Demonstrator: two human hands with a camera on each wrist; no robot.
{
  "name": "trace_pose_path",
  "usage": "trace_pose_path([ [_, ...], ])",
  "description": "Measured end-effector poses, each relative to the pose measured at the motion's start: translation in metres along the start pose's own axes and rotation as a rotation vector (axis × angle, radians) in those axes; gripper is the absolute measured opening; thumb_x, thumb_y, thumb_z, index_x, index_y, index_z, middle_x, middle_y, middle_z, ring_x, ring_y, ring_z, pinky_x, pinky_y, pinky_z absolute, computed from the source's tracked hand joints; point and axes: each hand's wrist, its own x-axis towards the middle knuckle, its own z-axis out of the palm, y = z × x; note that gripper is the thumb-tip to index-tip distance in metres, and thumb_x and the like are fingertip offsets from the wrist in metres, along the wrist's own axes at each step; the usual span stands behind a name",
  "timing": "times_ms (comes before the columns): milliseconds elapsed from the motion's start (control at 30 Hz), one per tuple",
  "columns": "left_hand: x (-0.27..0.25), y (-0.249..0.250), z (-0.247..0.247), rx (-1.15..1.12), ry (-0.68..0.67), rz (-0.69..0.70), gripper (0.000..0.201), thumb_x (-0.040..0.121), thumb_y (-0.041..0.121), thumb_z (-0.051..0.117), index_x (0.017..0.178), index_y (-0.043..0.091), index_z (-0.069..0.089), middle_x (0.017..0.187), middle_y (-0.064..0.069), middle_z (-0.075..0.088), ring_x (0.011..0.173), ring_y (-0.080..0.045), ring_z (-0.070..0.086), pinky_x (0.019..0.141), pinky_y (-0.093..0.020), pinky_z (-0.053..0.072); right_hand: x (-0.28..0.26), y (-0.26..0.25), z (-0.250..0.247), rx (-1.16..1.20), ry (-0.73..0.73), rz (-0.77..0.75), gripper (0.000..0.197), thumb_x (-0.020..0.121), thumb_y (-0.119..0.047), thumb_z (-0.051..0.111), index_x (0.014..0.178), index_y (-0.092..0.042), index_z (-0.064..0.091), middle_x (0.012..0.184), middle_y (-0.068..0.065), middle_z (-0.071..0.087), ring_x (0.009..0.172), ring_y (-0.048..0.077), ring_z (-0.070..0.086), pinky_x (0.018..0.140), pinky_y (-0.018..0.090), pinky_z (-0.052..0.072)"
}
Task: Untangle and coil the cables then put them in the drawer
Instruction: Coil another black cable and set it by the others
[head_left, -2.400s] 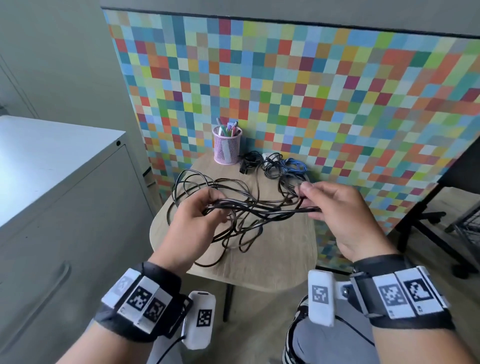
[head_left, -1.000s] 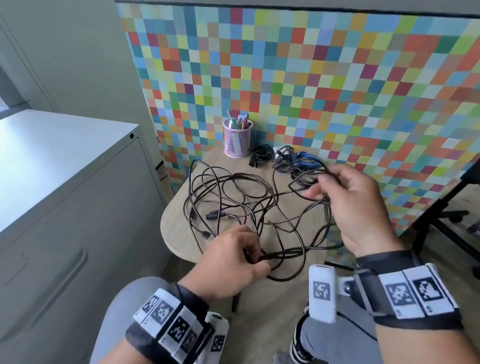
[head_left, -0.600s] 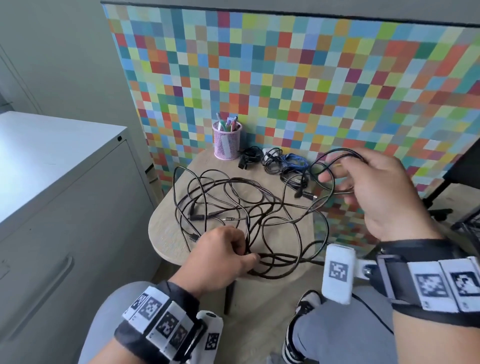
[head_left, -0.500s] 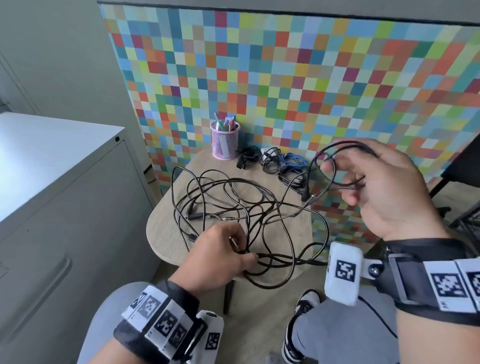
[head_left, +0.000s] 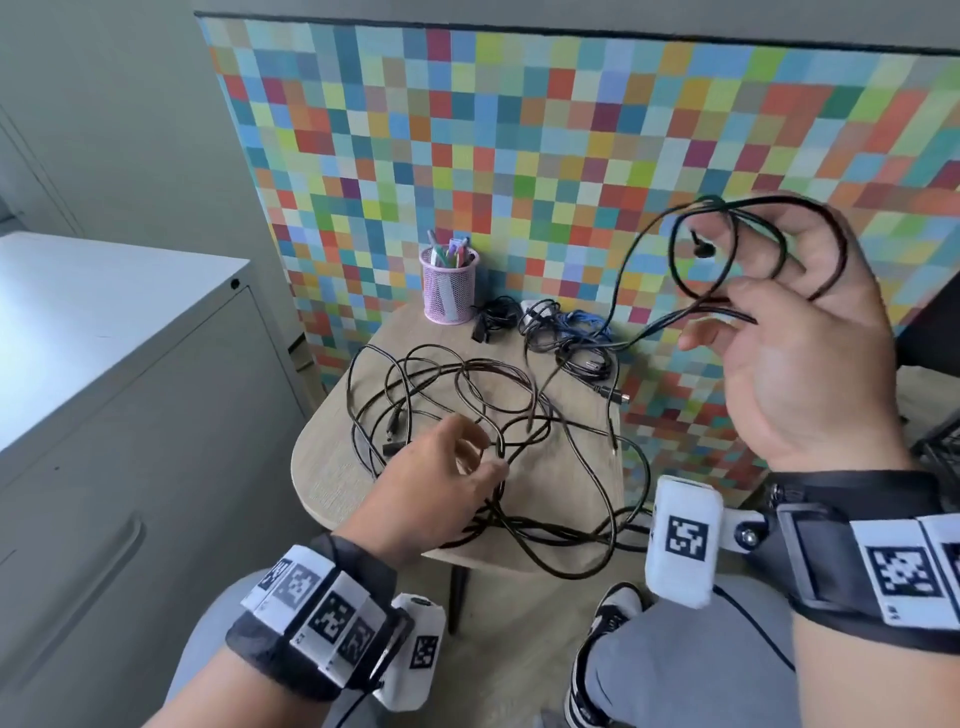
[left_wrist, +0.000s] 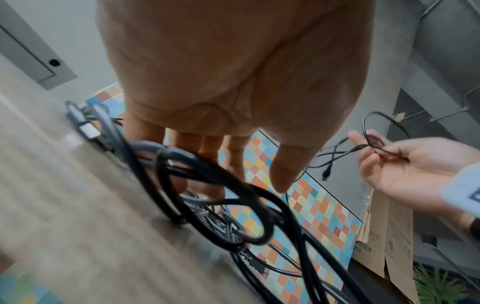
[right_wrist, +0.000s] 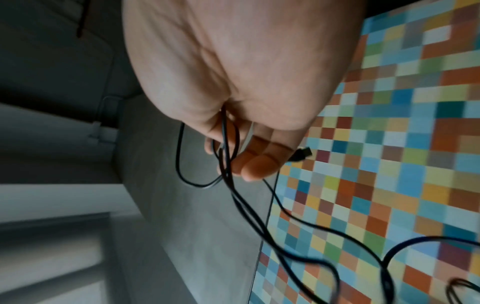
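Note:
A tangle of black cables (head_left: 519, 415) sprawls over the small wooden table (head_left: 327, 467). My left hand (head_left: 478, 452) hovers low over its near side, fingers straight and spread, gripping nothing; the left wrist view shows those fingers (left_wrist: 207, 148) just above the thick cables (left_wrist: 207, 205). My right hand (head_left: 727, 312) is raised to the right, holding several loops of one thin black cable (head_left: 644, 244), whose free length runs back down to the table. In the right wrist view the fingers (right_wrist: 254, 162) curl round that thin cable (right_wrist: 226, 144), its plug (right_wrist: 301, 154) sticking out beside them.
A grey cabinet (head_left: 104, 364) with closed drawer fronts stands at the left. A pink mesh pen cup (head_left: 449, 286) and a small heap of blue and black cables (head_left: 571, 327) sit at the table's back. The checkered panel (head_left: 519, 156) rises behind. My knees are below.
My right hand rose up and to the right, gathering loops and drawing the thin cable out of the tangle. My left hand let go of the strands it pinched and spread its fingers.

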Motion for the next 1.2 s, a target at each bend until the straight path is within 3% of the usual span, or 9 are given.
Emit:
trace_pose_path([
  [200,-0.006,0.017,-0.008,-0.336,0.214,0.237,0.077,0.078,0.049,0.080,0.142,0.049,0.037,0.113,0.016,0.059,0.085,-0.012,0.066,0.078,-0.038,0.059,0.002,-0.007,0.022,-0.026,-0.238,0.067,0.045,0.097,0.008,0.042,0.128,-0.021,0.059,0.123,0.007,0.073,0.080,0.027,0.066,0.055,0.034,0.050],
  [300,-0.011,0.034,-0.018,-0.551,0.085,0.350,0.081,0.076,0.043,0.080,0.144,0.057,0.037,0.126,0.012,0.062,0.086,-0.027,0.070,0.081,-0.038,0.060,-0.006,0.006,0.041,-0.008,-0.311,0.180,0.036,0.103,0.002,0.046,0.128,-0.018,0.062,0.111,0.010,0.076,0.074,0.028,0.065,0.060,0.038,0.053],
  [400,-0.007,0.038,-0.023,-0.544,0.099,0.370,0.024,0.092,0.043,0.065,0.113,0.033,0.071,0.099,0.001,0.073,0.077,-0.034,0.065,0.070,-0.040,0.055,-0.014,0.018,0.054,0.026,-0.277,0.209,0.025,0.104,-0.011,0.048,0.115,-0.018,0.070,0.087,0.011,0.073,0.074,0.028,0.066,0.067,0.044,0.056],
  [500,-0.005,0.029,-0.034,-0.578,0.258,0.283,0.047,0.105,0.038,0.052,0.077,0.003,0.066,0.068,-0.001,0.062,0.067,-0.016,0.053,0.071,-0.030,0.046,-0.012,0.026,0.048,0.053,-0.123,0.218,0.026,0.101,-0.014,0.053,0.094,-0.021,0.076,0.069,-0.002,0.062,0.067,0.019,0.059,0.071,0.043,0.055],
  [633,0.000,0.015,-0.062,-0.870,0.457,0.123,0.053,0.110,0.021,0.046,0.058,0.016,0.052,0.055,0.004,0.048,0.074,-0.028,0.050,0.079,-0.038,0.048,-0.008,0.040,0.023,-0.118,0.017,0.333,0.023,0.096,-0.004,0.064,0.084,-0.021,0.073,0.068,-0.010,0.063,0.066,0.006,0.057,0.070,0.027,0.045],
  [767,-0.007,0.024,-0.071,-0.671,0.419,0.165,0.044,0.112,0.029,0.041,0.071,0.011,0.041,0.051,0.009,0.045,0.063,-0.030,0.061,0.062,-0.033,0.048,-0.022,0.056,0.016,-0.366,-0.186,0.478,0.045,0.089,-0.017,0.078,0.129,-0.033,0.066,0.095,-0.003,0.065,0.094,0.013,0.064,0.089,0.032,0.048],
  [900,-0.007,0.033,-0.067,-0.410,0.424,0.219,0.039,0.110,0.034,0.039,0.079,0.014,0.048,0.054,0.013,0.041,0.050,-0.009,0.038,0.055,-0.034,0.036,-0.034,0.044,0.030,-0.294,-0.281,0.408,0.058,0.074,-0.036,0.075,0.129,-0.048,0.063,0.133,-0.009,0.064,0.132,0.007,0.055,0.112,0.034,0.040],
  [1033,-0.006,0.046,-0.061,-0.074,0.494,0.291,0.016,0.103,0.025,0.042,0.093,0.034,0.051,0.073,0.015,0.057,0.065,-0.006,0.052,0.060,-0.032,0.041,-0.041,0.021,0.059,-0.119,-0.408,0.295,0.031,0.090,-0.034,0.066,0.113,-0.015,0.071,0.109,0.006,0.075,0.111,0.019,0.069,0.097,0.030,0.054],
  [1200,-0.007,0.059,-0.064,-0.215,0.357,0.379,0.025,0.100,0.011,0.048,0.108,0.034,0.054,0.069,0.014,0.050,0.060,-0.013,0.048,0.056,-0.034,0.037,-0.047,0.019,0.079,-0.320,-0.525,0.114,0.015,0.095,-0.027,0.066,0.086,-0.015,0.067,0.079,-0.001,0.068,0.081,0.013,0.066,0.080,0.035,0.051],
])
